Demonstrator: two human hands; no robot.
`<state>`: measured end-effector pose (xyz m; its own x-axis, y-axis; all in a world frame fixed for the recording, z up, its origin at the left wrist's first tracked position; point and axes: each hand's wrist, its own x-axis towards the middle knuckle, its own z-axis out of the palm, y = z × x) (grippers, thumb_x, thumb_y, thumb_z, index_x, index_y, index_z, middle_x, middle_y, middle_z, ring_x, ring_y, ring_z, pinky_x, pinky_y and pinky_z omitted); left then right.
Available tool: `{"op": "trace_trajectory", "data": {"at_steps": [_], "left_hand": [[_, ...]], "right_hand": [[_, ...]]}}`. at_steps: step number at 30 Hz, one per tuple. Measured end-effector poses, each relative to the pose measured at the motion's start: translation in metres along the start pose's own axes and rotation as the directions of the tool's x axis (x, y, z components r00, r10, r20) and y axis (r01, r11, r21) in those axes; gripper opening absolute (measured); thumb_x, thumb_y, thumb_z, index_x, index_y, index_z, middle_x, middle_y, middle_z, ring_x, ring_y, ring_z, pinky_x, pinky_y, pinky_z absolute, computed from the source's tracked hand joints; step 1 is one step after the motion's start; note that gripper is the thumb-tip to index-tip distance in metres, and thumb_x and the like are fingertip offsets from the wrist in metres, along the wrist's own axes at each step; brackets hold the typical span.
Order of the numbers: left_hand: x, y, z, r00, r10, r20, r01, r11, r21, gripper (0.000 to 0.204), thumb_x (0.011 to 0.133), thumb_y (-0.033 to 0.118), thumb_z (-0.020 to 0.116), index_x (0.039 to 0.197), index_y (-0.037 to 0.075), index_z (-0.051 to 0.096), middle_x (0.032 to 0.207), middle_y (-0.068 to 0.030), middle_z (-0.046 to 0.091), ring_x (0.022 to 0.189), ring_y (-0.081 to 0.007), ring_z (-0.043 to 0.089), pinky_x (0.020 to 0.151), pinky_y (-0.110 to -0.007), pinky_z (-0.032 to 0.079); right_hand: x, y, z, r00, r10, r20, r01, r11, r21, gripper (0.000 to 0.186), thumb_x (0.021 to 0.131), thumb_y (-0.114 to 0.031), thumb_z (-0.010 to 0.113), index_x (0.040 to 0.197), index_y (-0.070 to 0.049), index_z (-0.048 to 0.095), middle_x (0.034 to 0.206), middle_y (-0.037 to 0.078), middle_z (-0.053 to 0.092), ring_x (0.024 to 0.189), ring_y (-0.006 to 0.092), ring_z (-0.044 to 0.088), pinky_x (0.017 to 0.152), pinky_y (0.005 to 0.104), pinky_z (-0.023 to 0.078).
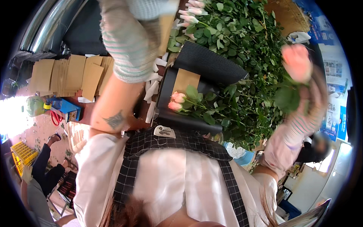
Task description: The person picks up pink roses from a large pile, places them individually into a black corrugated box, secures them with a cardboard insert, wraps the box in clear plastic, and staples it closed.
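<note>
At the far right my right hand [314,96], in a striped glove, is raised and smeared by motion. It is closed round the stem of a pink rose [297,62], whose bloom points up above a green leaf. My left hand [147,9], in a pale knitted glove with a striped cuff, reaches to the top edge, where its fingers are blurred and partly cut off. Two pink roses [177,101] lie with their leaves over the black work surface [160,108] in front of me. Beside them lie a brown cardboard piece [187,81] and a black ribbed sheet [208,62].
A large heap of leafy rose stems [249,49] covers the right of the table. Wrapped pink blooms [193,15] lie at the back. Cardboard pieces [73,73], red-handled scissors [56,118] and a blue box [70,108] sit left. Other people [43,162] are nearby.
</note>
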<state>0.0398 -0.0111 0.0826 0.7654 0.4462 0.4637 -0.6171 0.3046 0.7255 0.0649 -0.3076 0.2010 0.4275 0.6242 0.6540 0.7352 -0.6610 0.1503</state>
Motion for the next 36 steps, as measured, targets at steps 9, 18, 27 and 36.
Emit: {"op": "trace_trajectory", "data": {"at_steps": [9,18,27,36], "left_hand": [[-0.115,-0.059,-0.034,0.308,-0.866,0.394,-0.188,0.351,0.917,0.035,0.082,0.025,0.056,0.116,0.019,0.060,0.087,-0.0116,0.066,0.078,-0.0251,0.065,0.083,-0.043,0.040],[-0.103,-0.016,-0.060,0.235,-0.944,0.231,0.070,0.253,0.965,0.045,0.082,0.037,0.060,0.119,0.012,0.056,0.085,-0.0169,0.063,0.082,-0.0331,0.061,0.082,-0.042,0.046],[-0.102,-0.032,-0.056,0.726,-0.394,0.564,-0.234,0.630,0.741,0.040,0.067,0.017,0.074,0.104,0.008,0.062,0.106,-0.0095,0.059,0.102,-0.0308,0.055,0.089,-0.040,0.044],[-0.123,-0.080,-0.035,0.498,-0.497,0.710,-0.489,0.515,0.704,0.030,0.074,0.039,0.066,0.092,0.014,0.061,0.119,-0.0072,0.055,0.112,-0.0256,0.050,0.093,-0.044,0.038]], "right_hand": [[-0.061,-0.046,0.099,0.714,0.046,0.699,-0.433,0.813,0.389,0.034,0.080,-0.009,0.056,0.113,-0.015,0.062,0.079,0.011,0.058,0.079,0.0269,0.058,0.068,0.0356,0.046],[-0.129,-0.072,0.183,0.495,-0.256,0.830,-0.116,0.927,0.356,0.050,0.073,-0.010,0.058,0.122,-0.011,0.049,0.083,0.012,0.057,0.080,0.0308,0.057,0.069,0.0414,0.047],[-0.127,-0.073,0.179,0.510,-0.295,0.808,-0.110,0.909,0.402,0.058,0.063,-0.014,0.063,0.119,-0.008,0.052,0.083,0.013,0.056,0.080,0.0311,0.056,0.069,0.0424,0.046],[-0.134,-0.071,0.180,0.571,-0.249,0.783,-0.278,0.838,0.469,0.036,0.073,-0.013,0.058,0.108,-0.004,0.054,0.080,0.013,0.056,0.077,0.0339,0.055,0.070,0.0439,0.043]]}}
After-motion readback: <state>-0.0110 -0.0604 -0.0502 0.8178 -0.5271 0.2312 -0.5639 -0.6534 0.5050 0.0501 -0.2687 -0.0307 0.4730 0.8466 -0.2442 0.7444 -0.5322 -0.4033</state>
